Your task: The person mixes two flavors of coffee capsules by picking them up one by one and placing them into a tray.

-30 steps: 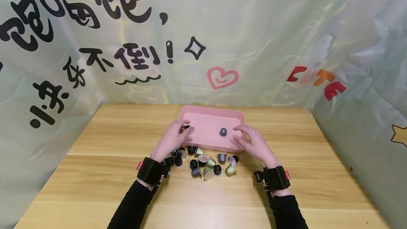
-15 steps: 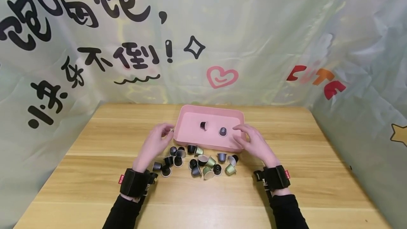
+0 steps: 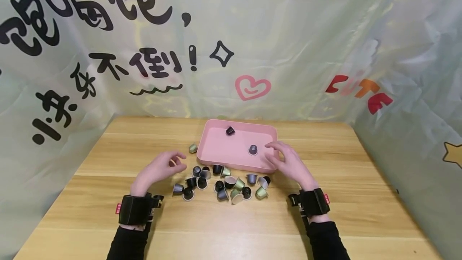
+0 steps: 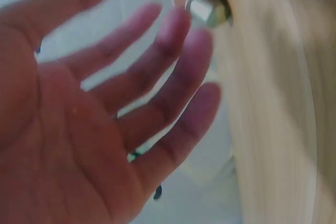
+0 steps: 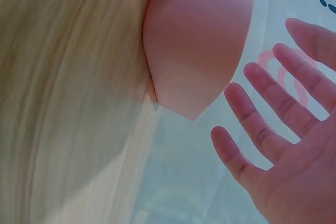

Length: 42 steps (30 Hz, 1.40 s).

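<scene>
A pink tray sits mid-table with a black capsule at its far wall and a grey-purple capsule near its right side. Several black, grey and green capsules lie scattered in front of it. My left hand hovers left of that pile, fingers relaxed and empty; the left wrist view shows its bare palm. A lone green capsule lies just left of the tray. My right hand hangs open by the tray's front right corner, its fingers spread and empty.
The wooden table is walled by a pale printed backdrop at the back and both sides. Bare wood stretches to the left, the right and the near edge.
My left hand let go of the black capsule and drew back left, off the tray. That capsule rolled to the tray's far wall. The lone green capsule came into view. The right hand stayed still.
</scene>
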Motion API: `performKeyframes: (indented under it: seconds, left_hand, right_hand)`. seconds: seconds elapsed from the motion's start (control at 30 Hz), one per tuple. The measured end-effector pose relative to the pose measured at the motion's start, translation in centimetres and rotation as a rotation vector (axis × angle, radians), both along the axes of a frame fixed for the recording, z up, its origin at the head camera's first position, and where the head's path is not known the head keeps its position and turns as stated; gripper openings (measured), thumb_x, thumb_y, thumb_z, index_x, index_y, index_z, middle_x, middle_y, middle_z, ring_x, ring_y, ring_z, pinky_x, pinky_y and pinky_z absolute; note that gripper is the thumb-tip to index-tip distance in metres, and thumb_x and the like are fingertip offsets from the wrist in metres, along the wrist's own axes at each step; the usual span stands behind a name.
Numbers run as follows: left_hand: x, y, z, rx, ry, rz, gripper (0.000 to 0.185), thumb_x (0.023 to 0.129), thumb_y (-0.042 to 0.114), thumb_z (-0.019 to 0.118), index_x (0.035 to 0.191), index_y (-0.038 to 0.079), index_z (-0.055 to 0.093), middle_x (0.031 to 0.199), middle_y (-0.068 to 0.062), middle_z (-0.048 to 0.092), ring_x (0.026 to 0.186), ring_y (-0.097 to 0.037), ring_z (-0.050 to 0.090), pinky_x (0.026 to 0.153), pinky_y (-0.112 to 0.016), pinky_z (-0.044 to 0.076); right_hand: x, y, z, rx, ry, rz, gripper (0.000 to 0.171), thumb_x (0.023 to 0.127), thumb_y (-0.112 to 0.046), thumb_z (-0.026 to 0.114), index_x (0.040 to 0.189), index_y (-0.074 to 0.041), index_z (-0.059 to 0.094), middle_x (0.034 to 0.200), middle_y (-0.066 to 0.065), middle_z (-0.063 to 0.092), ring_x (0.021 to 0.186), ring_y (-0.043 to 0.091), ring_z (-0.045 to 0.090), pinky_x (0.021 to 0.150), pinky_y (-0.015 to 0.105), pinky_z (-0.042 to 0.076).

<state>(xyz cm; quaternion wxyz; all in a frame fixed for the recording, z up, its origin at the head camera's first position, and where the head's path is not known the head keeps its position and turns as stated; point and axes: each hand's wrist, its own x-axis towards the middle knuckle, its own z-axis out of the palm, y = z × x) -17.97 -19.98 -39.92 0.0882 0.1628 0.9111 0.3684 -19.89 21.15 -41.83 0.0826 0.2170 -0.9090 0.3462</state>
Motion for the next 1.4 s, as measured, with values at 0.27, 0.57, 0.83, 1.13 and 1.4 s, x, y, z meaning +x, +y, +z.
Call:
performKeyframes:
  seconds: [0.27,0.57,0.83,1.13,1.4]
  left_hand:
    - [0.5,-0.7,0.3,0.010,-0.115,-0.075,0.041,0.089,0.019,0.075,0.118,-0.005,0.061,0.100,-0.015,0.067,0.091,-0.021,0.064,0.078,-0.032,0.054]
    - [1.5,-1.2,0.9,-0.002,-0.281,-0.057,0.050,0.073,0.007,0.086,0.115,-0.003,0.060,0.105,-0.017,0.062,0.092,-0.023,0.058,0.078,-0.030,0.049]
    - [1.6,-0.9,0.6,-0.060,-0.360,0.009,0.048,0.069,-0.002,0.083,0.112,0.000,0.060,0.104,-0.014,0.061,0.088,-0.021,0.057,0.077,-0.032,0.051]
    - [1.6,-0.7,0.1,-0.047,-0.383,0.023,0.047,0.068,-0.011,0.077,0.111,0.000,0.061,0.096,-0.010,0.061,0.086,-0.021,0.058,0.077,-0.031,0.049]
    - [1.5,-0.5,-0.1,-0.053,-0.374,0.011,0.044,0.067,-0.011,0.078,0.107,0.000,0.062,0.096,-0.010,0.062,0.085,-0.021,0.058,0.076,-0.030,0.049]
  right_hand:
    - [0.0,0.0,-0.1,0.002,-0.008,0.000,0.033,0.096,-0.013,0.067,0.127,-0.001,0.064,0.133,0.019,0.064,0.129,0.040,0.056,0.111,0.059,0.042]
    - [0.0,0.0,-0.1,-0.002,-0.009,0.000,0.033,0.097,-0.014,0.066,0.127,0.000,0.064,0.134,0.020,0.064,0.129,0.041,0.055,0.111,0.060,0.041]
    - [0.1,0.1,0.0,-0.003,-0.016,-0.004,0.034,0.097,-0.015,0.066,0.128,-0.001,0.064,0.135,0.020,0.063,0.130,0.042,0.055,0.112,0.060,0.041]
    - [0.1,0.1,-0.2,-0.001,-0.006,0.008,0.033,0.096,-0.012,0.067,0.127,-0.001,0.064,0.133,0.020,0.064,0.127,0.042,0.057,0.109,0.061,0.043]
    - [0.2,0.0,-0.1,-0.011,-0.043,0.006,0.034,0.096,-0.016,0.067,0.128,-0.002,0.064,0.133,0.018,0.064,0.128,0.039,0.057,0.110,0.060,0.043]
